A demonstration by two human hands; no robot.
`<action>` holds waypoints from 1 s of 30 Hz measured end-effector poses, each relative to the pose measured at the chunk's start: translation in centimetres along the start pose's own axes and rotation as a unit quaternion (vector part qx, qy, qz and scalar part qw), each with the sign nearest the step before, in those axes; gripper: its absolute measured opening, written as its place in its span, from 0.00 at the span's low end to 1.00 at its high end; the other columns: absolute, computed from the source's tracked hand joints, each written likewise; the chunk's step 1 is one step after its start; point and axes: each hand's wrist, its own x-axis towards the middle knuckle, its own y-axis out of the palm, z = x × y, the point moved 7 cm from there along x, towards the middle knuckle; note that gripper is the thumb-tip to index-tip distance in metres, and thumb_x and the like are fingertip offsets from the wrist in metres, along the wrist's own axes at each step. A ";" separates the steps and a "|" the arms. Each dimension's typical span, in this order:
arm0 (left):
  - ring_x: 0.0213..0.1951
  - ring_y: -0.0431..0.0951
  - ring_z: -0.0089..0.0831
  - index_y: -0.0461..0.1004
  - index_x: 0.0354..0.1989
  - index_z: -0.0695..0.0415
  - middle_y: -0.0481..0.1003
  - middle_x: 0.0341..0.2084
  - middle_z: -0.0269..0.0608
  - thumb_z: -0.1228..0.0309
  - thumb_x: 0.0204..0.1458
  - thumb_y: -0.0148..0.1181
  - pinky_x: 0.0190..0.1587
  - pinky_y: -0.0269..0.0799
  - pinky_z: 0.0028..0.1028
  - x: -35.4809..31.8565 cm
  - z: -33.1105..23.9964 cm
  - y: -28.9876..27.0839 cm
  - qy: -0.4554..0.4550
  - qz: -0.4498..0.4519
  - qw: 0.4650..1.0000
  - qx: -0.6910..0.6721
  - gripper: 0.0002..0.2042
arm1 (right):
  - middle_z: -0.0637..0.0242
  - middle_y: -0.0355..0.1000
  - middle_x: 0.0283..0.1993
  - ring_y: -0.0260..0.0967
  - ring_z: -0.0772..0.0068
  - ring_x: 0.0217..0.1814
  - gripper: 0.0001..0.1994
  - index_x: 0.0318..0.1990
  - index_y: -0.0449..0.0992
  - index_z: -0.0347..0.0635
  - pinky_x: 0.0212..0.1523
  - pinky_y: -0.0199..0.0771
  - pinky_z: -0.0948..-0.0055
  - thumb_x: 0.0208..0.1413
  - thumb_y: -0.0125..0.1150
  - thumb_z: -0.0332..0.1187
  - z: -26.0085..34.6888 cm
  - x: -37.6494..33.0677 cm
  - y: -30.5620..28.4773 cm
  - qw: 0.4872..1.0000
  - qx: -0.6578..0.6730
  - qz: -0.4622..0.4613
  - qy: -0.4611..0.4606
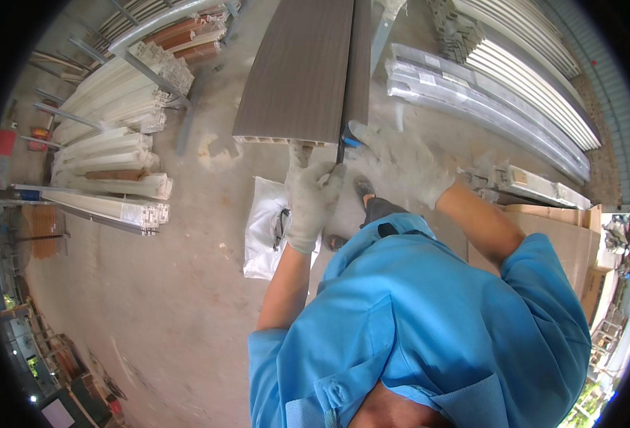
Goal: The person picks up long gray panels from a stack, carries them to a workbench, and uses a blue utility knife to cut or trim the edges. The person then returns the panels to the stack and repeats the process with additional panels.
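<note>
Shirt: at the bottom of the frame, our blue work shirt [429,321] fills the near view, both bare forearms reaching up from it.

Left hand: our gloved left hand [313,196], centre frame, is curled at the near end of the brown panel; the fingers close against its cut edge, thumb up. How firm the grip is, we cannot tell.

Right hand: our gloved right hand [400,160], just right of centre, wraps a small blue tool [350,139] pressed to the panel's near right corner. The fingers are closed round it.

Floor: under our hands, a white plastic bag [265,228] lies on the concrete floor [172,285], and our shoes [363,189] show between the arms.

Brown panel: the long grey-brown hollow panel [297,71] runs from our hands to the top centre of the frame, a narrow dark strip [359,64] along its right edge.

Progress: we judge the work at the seam to be at its near end only; the tool sits at the corner, and the whole length toward the top looks yet to be covered.

Left stacks: white profiles [115,135] are piled at upper left.

Right stacks: wrapped silver lengths [486,114] and white slats [529,71] lie at upper right, cardboard boxes [565,235] at right.
</note>
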 end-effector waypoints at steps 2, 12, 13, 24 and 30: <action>0.65 0.69 0.51 0.83 0.34 0.66 0.66 0.63 0.63 0.74 0.50 0.66 0.61 0.67 0.36 0.1 0.9 -0.5 -0.060 -0.007 0.993 -0.104 0.07 | 0.48 0.77 0.36 0.75 0.46 0.41 0.20 0.57 0.72 0.38 0.42 0.75 0.51 0.57 0.52 0.31 -0.1 -0.4 -0.7 0.996 0.090 -0.021 0.020; 0.61 0.72 0.52 0.82 0.35 0.67 0.66 0.62 0.63 0.74 0.51 0.66 0.59 0.70 0.39 -0.2 0.3 -0.3 -0.037 -0.027 0.997 -0.056 0.08 | 0.51 0.78 0.43 0.75 0.47 0.48 0.18 0.60 0.71 0.48 0.51 0.74 0.53 0.66 0.50 0.40 -6.3 3.9 -0.7 0.984 0.087 -0.021 0.154; 0.61 0.72 0.53 0.83 0.35 0.67 0.66 0.62 0.63 0.74 0.51 0.66 0.60 0.69 0.39 -0.2 0.2 -0.3 -0.034 -0.024 0.998 -0.053 0.08 | 0.51 0.78 0.41 0.76 0.46 0.46 0.18 0.60 0.71 0.48 0.49 0.75 0.53 0.67 0.49 0.41 -6.0 4.2 -0.4 0.985 0.088 -0.030 0.143; 0.59 0.72 0.56 0.83 0.33 0.66 0.66 0.61 0.65 0.73 0.51 0.65 0.62 0.67 0.41 0.1 0.9 -0.5 -0.046 -0.026 0.998 -0.041 0.08 | 0.58 0.67 0.58 0.68 0.55 0.57 0.20 0.57 0.74 0.41 0.56 0.70 0.56 0.63 0.53 0.42 -1.7 0.6 2.0 0.994 0.011 0.068 0.088; 0.55 0.76 0.49 0.82 0.32 0.65 0.75 0.51 0.61 0.73 0.51 0.65 0.57 0.70 0.39 0.3 1.8 -1.4 -0.047 -0.043 0.996 -0.059 0.07 | 0.55 0.75 0.46 0.75 0.50 0.48 0.16 0.55 0.74 0.46 0.49 0.75 0.55 0.62 0.53 0.37 3.8 -2.6 1.7 0.996 0.031 0.076 0.016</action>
